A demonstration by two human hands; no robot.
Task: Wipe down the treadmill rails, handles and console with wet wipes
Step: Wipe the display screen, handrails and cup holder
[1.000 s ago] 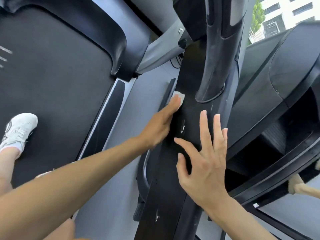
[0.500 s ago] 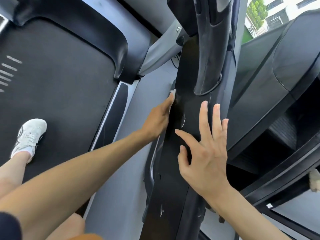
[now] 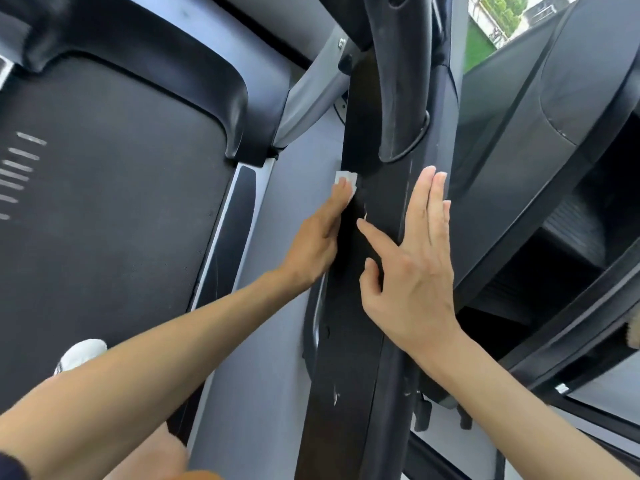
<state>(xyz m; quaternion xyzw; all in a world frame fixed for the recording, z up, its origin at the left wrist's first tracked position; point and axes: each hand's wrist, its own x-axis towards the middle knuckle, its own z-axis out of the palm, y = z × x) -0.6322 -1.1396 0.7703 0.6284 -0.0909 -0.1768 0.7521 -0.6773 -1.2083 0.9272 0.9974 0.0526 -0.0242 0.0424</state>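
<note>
A long black treadmill rail (image 3: 375, 209) runs up the middle of the view, scuffed with pale marks. My left hand (image 3: 320, 237) presses a small white wet wipe (image 3: 346, 180) with straight fingers against the rail's left edge. Only the wipe's upper part shows beyond the fingertips. My right hand (image 3: 414, 268) lies flat on the rail's top, fingers straight and spread, holding nothing. A black handle post (image 3: 401, 98) rises out of the rail just beyond both hands.
The black running belt (image 3: 104, 209) of a treadmill fills the left, with my white shoe (image 3: 81, 355) on it. Grey floor (image 3: 280, 306) lies between belt and rail. Another dark machine (image 3: 540, 168) stands to the right. A window with greenery is at top right.
My left hand slid the wipe down over the rail's left edge, then back up so the wipe shows again. My right hand stayed flat on the rail; the camera moved closer.
</note>
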